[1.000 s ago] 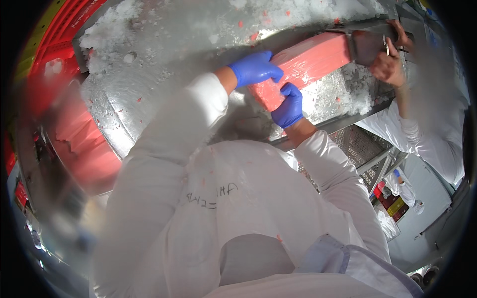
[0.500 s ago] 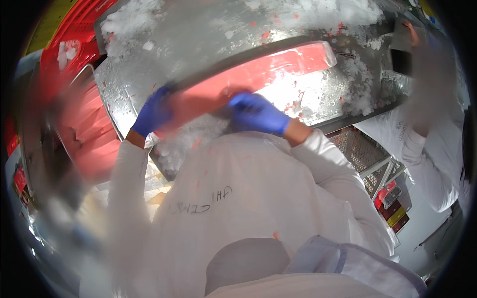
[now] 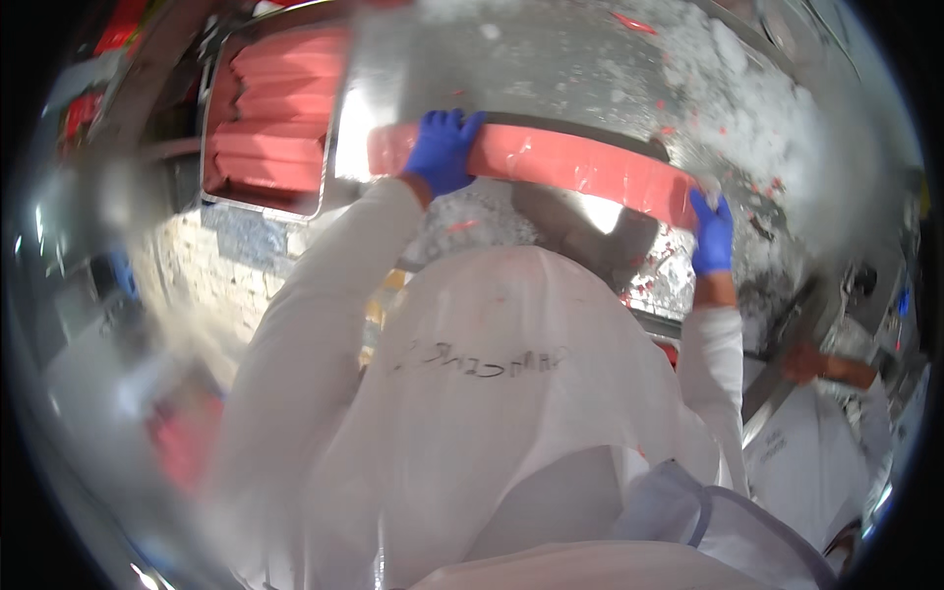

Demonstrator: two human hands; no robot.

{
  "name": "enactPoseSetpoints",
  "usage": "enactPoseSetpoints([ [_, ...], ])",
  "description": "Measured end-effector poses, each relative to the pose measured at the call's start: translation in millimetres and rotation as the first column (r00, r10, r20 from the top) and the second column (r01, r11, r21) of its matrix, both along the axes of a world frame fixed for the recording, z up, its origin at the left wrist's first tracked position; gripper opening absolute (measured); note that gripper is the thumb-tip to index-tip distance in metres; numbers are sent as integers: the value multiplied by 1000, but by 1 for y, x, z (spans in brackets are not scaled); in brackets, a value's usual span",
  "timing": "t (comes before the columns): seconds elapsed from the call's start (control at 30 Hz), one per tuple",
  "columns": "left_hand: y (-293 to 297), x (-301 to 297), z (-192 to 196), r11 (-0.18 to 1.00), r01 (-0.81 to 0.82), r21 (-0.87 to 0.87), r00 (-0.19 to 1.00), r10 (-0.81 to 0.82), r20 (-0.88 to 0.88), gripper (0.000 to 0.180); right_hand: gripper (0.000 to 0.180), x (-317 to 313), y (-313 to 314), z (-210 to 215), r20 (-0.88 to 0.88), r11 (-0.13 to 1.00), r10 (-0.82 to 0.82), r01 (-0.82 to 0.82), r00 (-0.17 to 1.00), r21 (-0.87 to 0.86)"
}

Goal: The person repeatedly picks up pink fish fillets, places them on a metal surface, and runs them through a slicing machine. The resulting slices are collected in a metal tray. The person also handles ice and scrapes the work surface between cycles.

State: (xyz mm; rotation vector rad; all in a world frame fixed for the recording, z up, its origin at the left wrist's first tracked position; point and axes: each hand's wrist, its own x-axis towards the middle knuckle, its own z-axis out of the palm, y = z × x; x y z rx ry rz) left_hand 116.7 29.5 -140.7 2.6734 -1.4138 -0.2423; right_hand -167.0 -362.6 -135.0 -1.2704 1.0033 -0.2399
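Note:
A long, flat-sided pink slab (image 3: 580, 169) with a glossy, wrapped-looking surface lies across a wet metal table (image 3: 442, 64). My left hand (image 3: 444, 152), in a blue glove, grips it not far from its left end, thumb and fingers over the top edge. At the right end my blue-gloved right hand (image 3: 712, 234) is closed around the slab's tip. What exactly the slab is made of I cannot make out. To the left stands a metal tray (image 3: 334, 123) holding several similar pink pieces (image 3: 280, 103) side by side.
Crushed ice (image 3: 728, 79) and small red scraps (image 3: 634, 24) are scattered over the table, mostly at the right. A co-worker in white (image 3: 816, 462) is at the lower right, with a bare hand (image 3: 806, 364) showing. Below the tray is a tiled floor (image 3: 211, 280).
My view has turned left, bringing the pink-filled tray fully in. My right hand has shifted from the slab's middle to its right end. The slab now lies more across, its right end lower.

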Motion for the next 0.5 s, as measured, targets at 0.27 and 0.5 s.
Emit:
enactPoseSetpoints([
  [0.27, 9, -37, -32, 980, -170, 101, 967, 146, 211, 100, 32, -88, -20, -73, -129, 974, -15, 43, 991, 221],
  [0.5, 0, -100, 28, 936, -80, -342, 996, 62, -62, 112, 46, 41, 113, 39, 94, 810, 19, -71, 995, 583],
])
